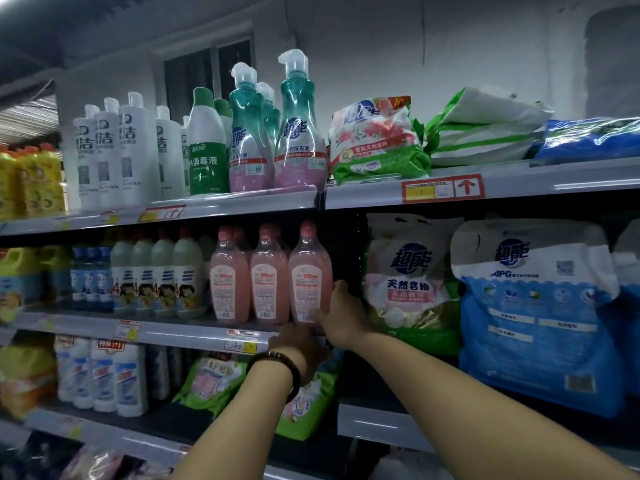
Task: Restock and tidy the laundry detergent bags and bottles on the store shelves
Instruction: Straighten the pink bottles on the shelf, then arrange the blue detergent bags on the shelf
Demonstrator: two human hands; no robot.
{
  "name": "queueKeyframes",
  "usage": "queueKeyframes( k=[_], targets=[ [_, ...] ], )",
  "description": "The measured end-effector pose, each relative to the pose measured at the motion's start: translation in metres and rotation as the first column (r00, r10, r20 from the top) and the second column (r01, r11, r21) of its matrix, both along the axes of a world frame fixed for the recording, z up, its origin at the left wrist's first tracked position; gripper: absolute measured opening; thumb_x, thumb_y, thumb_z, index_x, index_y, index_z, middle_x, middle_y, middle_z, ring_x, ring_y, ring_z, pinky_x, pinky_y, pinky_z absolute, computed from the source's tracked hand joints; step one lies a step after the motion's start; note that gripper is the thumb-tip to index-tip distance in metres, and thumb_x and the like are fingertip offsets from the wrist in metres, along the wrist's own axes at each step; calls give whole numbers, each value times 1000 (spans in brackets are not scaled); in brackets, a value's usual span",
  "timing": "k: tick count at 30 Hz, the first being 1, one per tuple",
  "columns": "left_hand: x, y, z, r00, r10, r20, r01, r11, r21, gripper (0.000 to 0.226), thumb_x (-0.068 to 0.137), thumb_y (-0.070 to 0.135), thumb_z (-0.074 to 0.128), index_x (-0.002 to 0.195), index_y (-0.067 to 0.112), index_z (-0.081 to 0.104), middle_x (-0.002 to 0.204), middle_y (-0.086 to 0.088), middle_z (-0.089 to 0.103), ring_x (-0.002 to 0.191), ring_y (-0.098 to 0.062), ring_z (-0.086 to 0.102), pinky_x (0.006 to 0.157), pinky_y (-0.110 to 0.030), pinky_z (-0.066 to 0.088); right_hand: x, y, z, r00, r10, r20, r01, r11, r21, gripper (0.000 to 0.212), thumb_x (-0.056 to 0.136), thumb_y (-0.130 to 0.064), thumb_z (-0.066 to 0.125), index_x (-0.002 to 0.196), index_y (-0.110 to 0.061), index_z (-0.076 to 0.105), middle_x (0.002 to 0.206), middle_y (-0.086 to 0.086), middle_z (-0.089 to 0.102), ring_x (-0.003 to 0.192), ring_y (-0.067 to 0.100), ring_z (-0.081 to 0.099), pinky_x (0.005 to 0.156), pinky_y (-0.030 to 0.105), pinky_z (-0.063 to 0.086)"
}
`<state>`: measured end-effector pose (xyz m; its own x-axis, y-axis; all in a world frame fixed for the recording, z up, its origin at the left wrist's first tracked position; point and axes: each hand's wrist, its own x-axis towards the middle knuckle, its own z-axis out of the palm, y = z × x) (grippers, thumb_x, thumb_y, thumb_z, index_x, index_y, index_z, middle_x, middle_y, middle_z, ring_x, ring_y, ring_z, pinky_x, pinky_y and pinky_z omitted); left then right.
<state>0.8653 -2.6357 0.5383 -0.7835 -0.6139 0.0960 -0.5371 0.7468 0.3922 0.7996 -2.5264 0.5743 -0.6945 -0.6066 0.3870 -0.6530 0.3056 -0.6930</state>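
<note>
Left of the grip stand two pink detergent bottles (249, 275) with pale back labels, and the rightmost pink bottle (309, 275), clear-shouldered with a pink cap, sits at the middle shelf (173, 332) edge. The left hand (298, 348), a dark bead bracelet (277, 367) on its wrist, reaches under that bottle's base, its fingers hidden, so I cannot tell its grip. The right hand (343, 315) clasps the bottle's right side; beside it stands a green-and-white powder bag (410, 285), its print blurred.
</note>
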Motion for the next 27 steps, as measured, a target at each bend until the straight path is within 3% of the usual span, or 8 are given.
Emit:
queueKeyframes(
  k=[6, 9, 12, 15, 18, 20, 24, 27],
  targets=[
    [4, -6, -6, 999, 1, -50, -1, 1000, 7, 72, 72, 59, 59, 138, 30, 58, 133, -7, 63, 116, -29, 64, 102, -43, 55, -1, 71, 2, 999, -21, -46, 25, 994, 104, 71, 101, -48, 63, 157, -16, 33, 154, 12, 51, 137, 30, 54, 108, 38, 49],
    [8, 7, -3, 992, 51, -115, -53, 999, -8, 56, 82, 55, 61, 130, 26, 64, 126, -11, 67, 110, -33, 67, 95, -42, 56, -9, 125, 8, 993, -97, -62, 105, 984, 143, 67, 100, -51, 63, 154, -18, 38, 152, 10, 52, 132, 31, 56, 101, 33, 49],
    [13, 46, 1, 988, 66, -143, -78, 994, -81, 38, 94, 37, 62, 125, 16, 68, 119, -14, 72, 105, -34, 71, 82, -34, 54, -14, 180, 12, 980, -157, -123, 177, 970, 167, 62, 99, -49, 66, 147, -17, 45, 141, 9, 56, 122, 31, 59, 97, 35, 50],
    [3, 96, -5, 986, -68, -150, 41, 983, -178, 45, 97, 40, 63, 135, 17, 57, 127, -13, 69, 111, -32, 69, 84, -33, 54, -21, 228, 12, 981, -168, -99, 183, 966, 182, 60, 93, -39, 76, 141, -19, 48, 120, 4, 55, 99, 22, 58, 78, 31, 47],
    [-16, 150, -10, 976, -196, -96, 177, 968, -176, 33, 98, 44, 65, 119, 19, 64, 122, -7, 69, 112, -29, 67, 80, -29, 48, -31, 261, 9, 963, -244, -110, 261, 948, 184, 65, 90, -40, 79, 142, -19, 47, 132, 10, 58, 102, 26, 59, 78, 33, 49],
    [-38, 172, -16, 957, -262, -125, 250, 963, -101, 33, 91, 49, 71, 106, 22, 60, 117, -6, 69, 106, -27, 66, 78, -29, 46, -42, 279, 3, 942, -315, -118, 329, 936, 126, 67, 88, -43, 81, 141, -17, 49, 135, 11, 58, 111, 29, 61, 81, 33, 48],
    [-84, 200, -31, 836, -371, -405, 477, 856, 200, 81, 63, 60, 88, 122, 24, 45, 122, 1, 65, 111, -20, 64, 89, -37, 54, -72, 311, -4, 883, -462, 83, 465, 838, -287, 46, 88, -27, 84, 121, -19, 53, 121, 7, 61, 91, 23, 63, 58, 26, 45],
    [-115, 213, -36, 775, -372, -511, 569, 762, 308, 81, 76, 32, 93, 134, 25, 38, 123, 14, 57, 116, -12, 57, 90, -24, 51, -106, 326, -14, 836, -526, 156, 548, 789, -277, 57, 82, -27, 89, 121, -17, 49, 124, 7, 57, 87, 20, 61, 57, 26, 48]
  ],
)
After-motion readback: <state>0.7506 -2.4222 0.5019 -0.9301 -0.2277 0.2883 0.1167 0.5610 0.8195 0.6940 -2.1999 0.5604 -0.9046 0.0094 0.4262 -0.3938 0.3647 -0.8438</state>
